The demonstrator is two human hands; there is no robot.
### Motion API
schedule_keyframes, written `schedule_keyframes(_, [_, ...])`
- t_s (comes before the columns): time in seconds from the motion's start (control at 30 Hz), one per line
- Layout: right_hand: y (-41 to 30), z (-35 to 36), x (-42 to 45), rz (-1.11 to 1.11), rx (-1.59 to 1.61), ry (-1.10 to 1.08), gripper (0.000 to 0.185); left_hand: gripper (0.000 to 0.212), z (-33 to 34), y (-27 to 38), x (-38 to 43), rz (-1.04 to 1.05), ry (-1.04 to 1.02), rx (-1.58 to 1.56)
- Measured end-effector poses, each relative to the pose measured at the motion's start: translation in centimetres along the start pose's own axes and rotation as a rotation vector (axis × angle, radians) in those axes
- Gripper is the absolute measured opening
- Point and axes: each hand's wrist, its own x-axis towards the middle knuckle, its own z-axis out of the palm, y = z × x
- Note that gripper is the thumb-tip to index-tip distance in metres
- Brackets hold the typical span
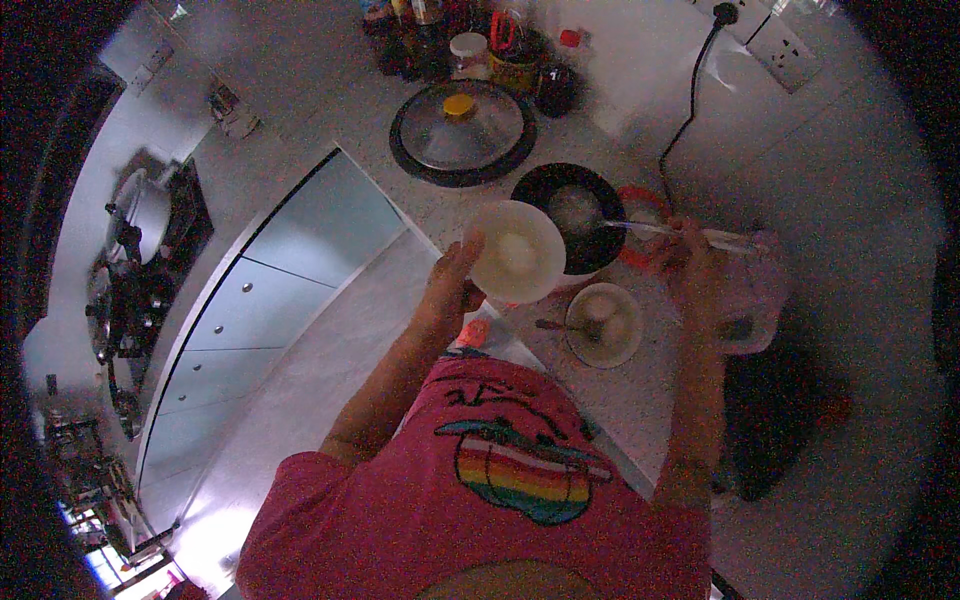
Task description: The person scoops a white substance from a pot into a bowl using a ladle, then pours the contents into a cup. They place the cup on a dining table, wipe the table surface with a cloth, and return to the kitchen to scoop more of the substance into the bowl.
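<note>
My left hand point(459, 274) grips the near-left rim of a pale bowl point(516, 251), which is held up over the counter and holds something whitish. Just beyond it stands a dark round pot point(541, 180) with pale, cloudy contents. The long handle of a ladle or spoon point(637, 226) is in my right hand point(686, 251), and its far end reaches into the pot. A second pale bowl point(630, 349) rests on the counter nearer to me, with a spoon point(559, 325) leaning in it and whitish food inside.
A glass lid point(491, 146) with a yellow knob lies behind the pot. Several jars and bottles point(469, 49) line the wall. A black power cord point(691, 112) hangs from a socket towards the pot. A pinkish plastic container point(757, 326) stands at right; a gas stove point(142, 285) is far left.
</note>
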Motion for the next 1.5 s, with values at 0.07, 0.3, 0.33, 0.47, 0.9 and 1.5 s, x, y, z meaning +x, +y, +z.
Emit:
schedule_keyframes(0.07, [-3.4,2.0,-1.6,0.055,0.097,-0.114,0.034,0.054,-0.3,-0.4,0.3,-0.014,0.008,0.007])
schedule_keyframes(0.3, [-6.8,4.4,-3.9,-0.201,-0.383,0.135,0.037,0.052,0.3,-1.5,2.0,0.052,-0.006,0.043])
schedule_keyframes(0.33, [-7.0,4.5,-4.2,-0.2,-0.36,0.113,0.037,0.051,0.4,-1.4,2.0,0.116,-0.031,0.085])
schedule_keyframes(0.47, [-8.2,5.5,-6.1,-0.198,-0.339,-0.043,0.035,0.049,1.8,-0.4,1.4,0.079,-0.059,-0.026])
schedule_keyframes(0.9, [-4.8,3.4,-11.6,-0.459,-0.362,-0.268,0.024,0.053,1.9,0.2,2.0,0.057,-0.062,-0.054])
schedule_keyframes(1.5, [3.3,3.2,-5.0,-0.59,-0.803,-0.085,0.024,0.05,-2.1,-1.0,2.5,0.01,0.12,-0.066])
